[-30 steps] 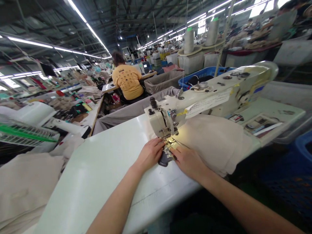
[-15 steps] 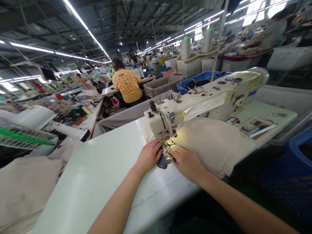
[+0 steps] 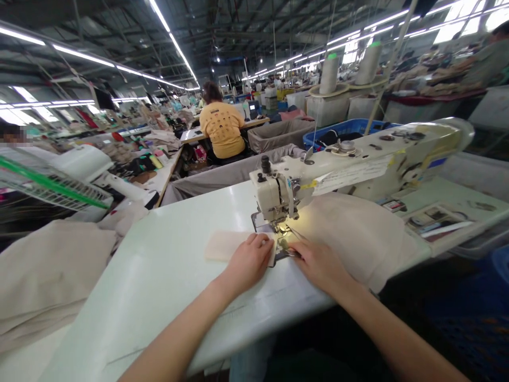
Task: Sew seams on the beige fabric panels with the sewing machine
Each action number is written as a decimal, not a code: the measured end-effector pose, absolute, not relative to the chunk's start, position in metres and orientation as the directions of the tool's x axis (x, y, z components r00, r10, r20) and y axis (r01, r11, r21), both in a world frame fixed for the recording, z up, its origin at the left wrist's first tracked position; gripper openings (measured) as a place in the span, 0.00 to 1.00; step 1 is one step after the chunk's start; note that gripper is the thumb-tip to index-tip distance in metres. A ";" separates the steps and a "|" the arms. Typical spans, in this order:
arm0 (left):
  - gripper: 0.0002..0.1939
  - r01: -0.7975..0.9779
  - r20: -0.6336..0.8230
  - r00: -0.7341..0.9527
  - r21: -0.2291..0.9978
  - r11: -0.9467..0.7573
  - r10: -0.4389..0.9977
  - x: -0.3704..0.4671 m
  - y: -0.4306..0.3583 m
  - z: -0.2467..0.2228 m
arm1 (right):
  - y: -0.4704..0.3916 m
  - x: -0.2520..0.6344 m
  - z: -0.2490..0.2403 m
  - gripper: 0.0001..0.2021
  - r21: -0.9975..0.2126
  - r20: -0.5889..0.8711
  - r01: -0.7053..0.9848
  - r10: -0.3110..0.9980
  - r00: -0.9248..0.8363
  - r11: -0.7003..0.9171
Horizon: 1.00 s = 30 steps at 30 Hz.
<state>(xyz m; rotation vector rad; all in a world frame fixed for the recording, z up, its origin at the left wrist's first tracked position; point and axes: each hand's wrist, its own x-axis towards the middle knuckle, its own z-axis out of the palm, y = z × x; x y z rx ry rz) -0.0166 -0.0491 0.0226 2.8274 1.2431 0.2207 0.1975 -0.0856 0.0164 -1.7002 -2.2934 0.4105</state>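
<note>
Right now, low in the frame's centre, the left hand (image 3: 248,260) lies flat — open, pinching nothing — on a small cream fabric piece (image 3: 226,245) whose long axis runs leftward from the needle. The right hand (image 3: 318,262), fingers spread (also gripping nothing), presses the beige cloth (image 3: 358,233) just right of it. Beyond sits the sewing machine (image 3: 338,170).
</note>
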 end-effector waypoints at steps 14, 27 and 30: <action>0.16 0.727 0.154 0.675 0.029 -0.686 0.722 -0.025 -0.072 0.007 | -0.091 0.199 0.004 0.13 -0.367 0.120 0.868 0.942 -0.312 0.334; 0.24 0.810 0.213 0.528 0.165 -0.563 0.822 -0.108 -0.092 0.019 | -0.106 0.206 -0.019 0.11 -0.297 0.366 0.785 0.824 -0.433 0.544; 0.25 0.754 0.289 0.535 0.261 -0.603 0.794 -0.083 -0.132 0.016 | -0.111 0.200 -0.029 0.11 -0.251 0.409 0.777 0.791 -0.455 0.577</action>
